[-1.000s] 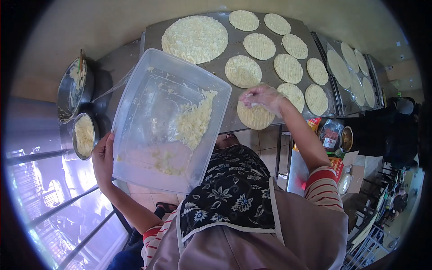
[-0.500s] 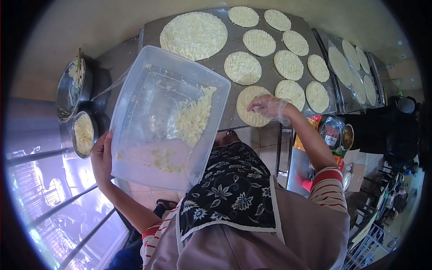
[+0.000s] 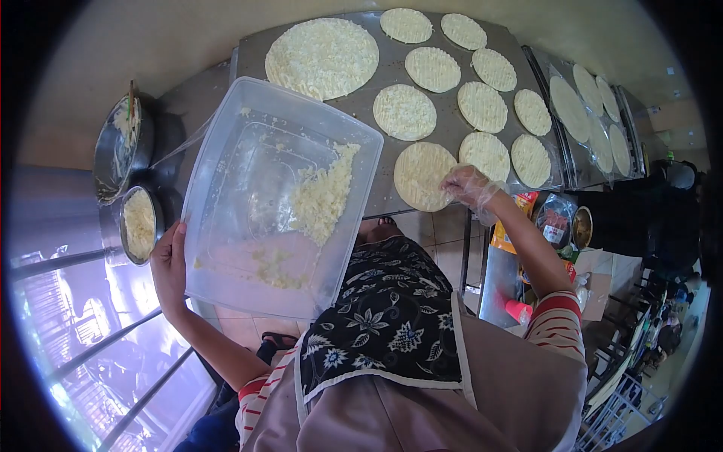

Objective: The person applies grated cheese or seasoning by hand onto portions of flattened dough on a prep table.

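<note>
My left hand (image 3: pixel 170 265) grips the left edge of a translucent plastic container (image 3: pixel 245 188), which is tilted toward me. Pale grated cheese (image 3: pixel 324 200) is heaped along the container's right side, with scraps lower down. My right hand (image 3: pixel 468 186), in a clear plastic glove, is at the right edge of the nearest round pizza base (image 3: pixel 422 177). Its fingers are drawn together and point left; whatever is between them is too small to make out. That base has a pale topping on it.
More topped bases (image 3: pixel 482 107) and one larger base (image 3: pixel 322 59) lie on the metal table (image 3: pixel 361 120). At left stand a metal bowl (image 3: pixel 113 162) and a smaller bowl of shreds (image 3: pixel 141 224). Packets (image 3: pixel 556 218) sit on a low table at right, near a person in dark clothes (image 3: pixel 633 218).
My right hand has moved right, from over the middle of the nearest base to its right edge. My left hand and the container have hardly moved.
</note>
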`<state>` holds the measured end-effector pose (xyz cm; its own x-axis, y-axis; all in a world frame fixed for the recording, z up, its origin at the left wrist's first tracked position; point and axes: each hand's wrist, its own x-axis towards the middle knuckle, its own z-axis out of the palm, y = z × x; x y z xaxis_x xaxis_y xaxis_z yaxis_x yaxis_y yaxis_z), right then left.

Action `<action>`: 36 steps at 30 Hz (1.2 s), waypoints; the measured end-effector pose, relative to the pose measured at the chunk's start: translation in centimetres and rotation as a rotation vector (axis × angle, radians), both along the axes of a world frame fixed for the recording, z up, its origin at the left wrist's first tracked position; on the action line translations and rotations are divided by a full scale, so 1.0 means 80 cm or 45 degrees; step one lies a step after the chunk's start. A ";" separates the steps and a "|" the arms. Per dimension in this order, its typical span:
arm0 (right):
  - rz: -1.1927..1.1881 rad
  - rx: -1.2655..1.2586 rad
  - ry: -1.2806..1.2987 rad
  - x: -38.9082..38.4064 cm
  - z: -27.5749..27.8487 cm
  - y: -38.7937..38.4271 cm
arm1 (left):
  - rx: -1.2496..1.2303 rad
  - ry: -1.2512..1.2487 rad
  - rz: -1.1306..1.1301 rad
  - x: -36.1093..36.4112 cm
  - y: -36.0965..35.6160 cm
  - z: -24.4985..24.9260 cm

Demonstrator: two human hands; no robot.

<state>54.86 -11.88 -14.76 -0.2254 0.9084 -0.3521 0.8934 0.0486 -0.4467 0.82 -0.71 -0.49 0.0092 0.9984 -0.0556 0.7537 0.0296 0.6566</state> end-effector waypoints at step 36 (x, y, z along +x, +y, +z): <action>0.062 0.126 0.213 -0.050 -0.022 0.097 | 0.028 0.014 -0.030 0.002 -0.007 0.002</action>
